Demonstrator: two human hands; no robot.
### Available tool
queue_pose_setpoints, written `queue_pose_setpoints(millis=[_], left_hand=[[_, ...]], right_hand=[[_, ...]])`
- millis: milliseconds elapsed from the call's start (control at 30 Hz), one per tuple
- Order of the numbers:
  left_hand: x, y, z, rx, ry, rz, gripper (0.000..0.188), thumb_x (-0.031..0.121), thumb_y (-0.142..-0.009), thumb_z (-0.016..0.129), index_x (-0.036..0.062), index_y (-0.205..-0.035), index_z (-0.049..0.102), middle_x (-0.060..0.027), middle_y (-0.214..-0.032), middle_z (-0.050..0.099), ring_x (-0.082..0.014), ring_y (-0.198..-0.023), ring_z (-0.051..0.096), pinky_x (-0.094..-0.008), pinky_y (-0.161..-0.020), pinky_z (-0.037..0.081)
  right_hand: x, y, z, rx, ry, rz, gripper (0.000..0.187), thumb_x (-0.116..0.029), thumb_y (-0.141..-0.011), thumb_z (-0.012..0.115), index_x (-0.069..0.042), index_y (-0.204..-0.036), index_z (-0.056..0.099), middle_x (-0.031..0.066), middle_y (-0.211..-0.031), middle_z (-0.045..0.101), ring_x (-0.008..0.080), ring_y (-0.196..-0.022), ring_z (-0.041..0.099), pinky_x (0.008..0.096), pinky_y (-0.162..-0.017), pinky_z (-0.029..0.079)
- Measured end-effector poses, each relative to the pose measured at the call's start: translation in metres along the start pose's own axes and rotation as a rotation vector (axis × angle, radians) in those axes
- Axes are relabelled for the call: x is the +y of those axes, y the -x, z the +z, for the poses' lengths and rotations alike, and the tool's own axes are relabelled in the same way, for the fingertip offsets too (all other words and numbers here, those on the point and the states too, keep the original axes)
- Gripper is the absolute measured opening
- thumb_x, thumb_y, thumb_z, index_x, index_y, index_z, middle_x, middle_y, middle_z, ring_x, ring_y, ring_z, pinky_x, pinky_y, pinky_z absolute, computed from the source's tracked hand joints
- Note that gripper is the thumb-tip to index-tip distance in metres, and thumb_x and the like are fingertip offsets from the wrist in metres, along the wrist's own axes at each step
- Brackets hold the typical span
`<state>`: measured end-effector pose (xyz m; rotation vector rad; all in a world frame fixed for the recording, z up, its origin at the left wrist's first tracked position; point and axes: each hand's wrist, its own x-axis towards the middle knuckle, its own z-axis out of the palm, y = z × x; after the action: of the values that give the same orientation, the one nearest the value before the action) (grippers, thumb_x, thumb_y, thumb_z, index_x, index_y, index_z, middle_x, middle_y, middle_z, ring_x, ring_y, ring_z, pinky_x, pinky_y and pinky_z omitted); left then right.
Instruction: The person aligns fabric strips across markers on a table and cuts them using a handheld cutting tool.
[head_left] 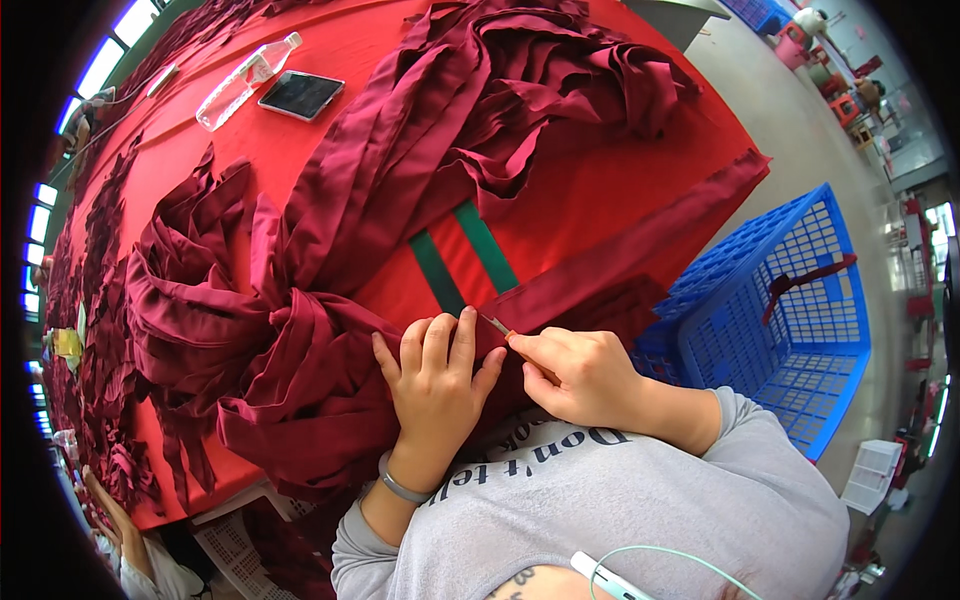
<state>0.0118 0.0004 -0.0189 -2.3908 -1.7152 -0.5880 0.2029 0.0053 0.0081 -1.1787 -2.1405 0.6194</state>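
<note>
Below the green strips (487,247), your right hand (580,372) pinches a tool (498,325); slippage could prick your spread left hand (437,388).

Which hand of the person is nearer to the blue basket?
The right hand. It is to the left of the basket, holding a small tool. The left hand rests on dark red cloth, farther left of the basket.

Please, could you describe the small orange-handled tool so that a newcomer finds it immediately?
At the near side of the large red cloth-covered table, find the person's right hand. Its grip pinches a slim pointed tool with an orange handle. Amid soft burgundy fabric, only it has a narrow metallic shaft.
</note>
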Motion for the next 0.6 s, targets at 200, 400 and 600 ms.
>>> queue_pose_setpoints(millis=[200, 400, 600], left_hand=[[-0.001, -0.001, 0.007, 0.055, -0.047, 0.026, 0.042, 0.047, -0.084, 0.067, 0.0167, -0.113, 0.069, 0.0012, -0.106, 0.059, -0.0194, -0.106, 0.056, -0.0611, -0.107, 0.027], [-0.001, -0.002, 0.012, 0.091, -0.054, 0.033, 0.037, 0.046, -0.083, 0.067, 0.0179, -0.107, 0.07, 0.0019, -0.104, 0.059, -0.0191, -0.103, 0.056, -0.0591, -0.105, 0.031], [0.002, -0.005, 0.011, 0.091, -0.071, 0.043, 0.035, 0.047, -0.082, 0.068, 0.0193, -0.104, 0.069, 0.0019, -0.105, 0.06, -0.0195, -0.101, 0.056, -0.0594, -0.105, 0.029]], right_hand=[[0.002, -0.002, 0.007, -0.014, 0.019, 0.019, 0.028, -0.004, -0.079, 0.067, 0.0, -0.106, 0.068, 0.0115, -0.077, 0.066, 0.0248, -0.057, 0.064, 0.0336, -0.051, 0.053], [-0.006, -0.004, 0.01, -0.019, 0.074, 0.053, 0.031, -0.005, -0.08, 0.068, 0.0, -0.11, 0.067, 0.0121, -0.076, 0.064, 0.0264, -0.057, 0.064, 0.0354, -0.051, 0.053], [0.013, -0.024, 0.015, 0.346, 0.186, 0.024, 0.036, -0.006, -0.083, 0.066, 0.004, -0.118, 0.062, 0.0125, -0.075, 0.06, 0.0264, -0.057, 0.063, 0.0352, -0.05, 0.052]])
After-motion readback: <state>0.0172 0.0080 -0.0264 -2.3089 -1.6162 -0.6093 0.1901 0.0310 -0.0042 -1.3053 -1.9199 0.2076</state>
